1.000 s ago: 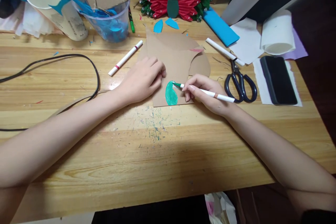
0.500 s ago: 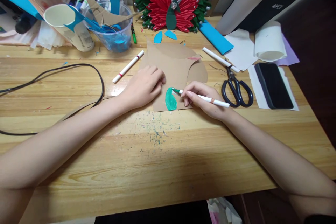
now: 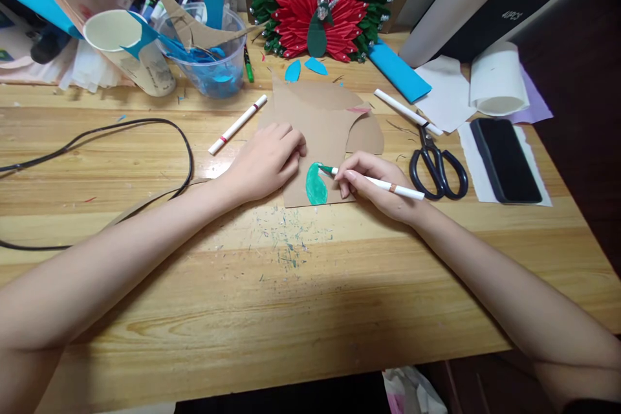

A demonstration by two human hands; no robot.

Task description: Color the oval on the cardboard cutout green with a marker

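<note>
A brown cardboard piece (image 3: 310,123) lies flat on the table, with a green painted shape like a bird's body (image 3: 317,186) near its front edge. My left hand (image 3: 274,158) rests on the cardboard's left side, its fingers curled and pressing it down; the fingertips are partly hidden. Between thumb and fingers, my right hand (image 3: 373,182) pinches a white marker (image 3: 405,192) with a green tip. That tip touches the upper right of the green shape. The side of my right hand lies by the cardboard's right edge.
Black-handled scissors (image 3: 436,165) and a phone (image 3: 507,160) lie to the right. A capped white marker (image 3: 237,124) is at the left, near a looping black cable (image 3: 187,149). Behind stand a paper cup (image 3: 140,65), a plastic tub (image 3: 223,81) and a red and green peacock craft (image 3: 317,13).
Hardly anything differs. The marker tip stays at the top of the green shape, and both hands keep their places; the whole view shifts very slightly.
</note>
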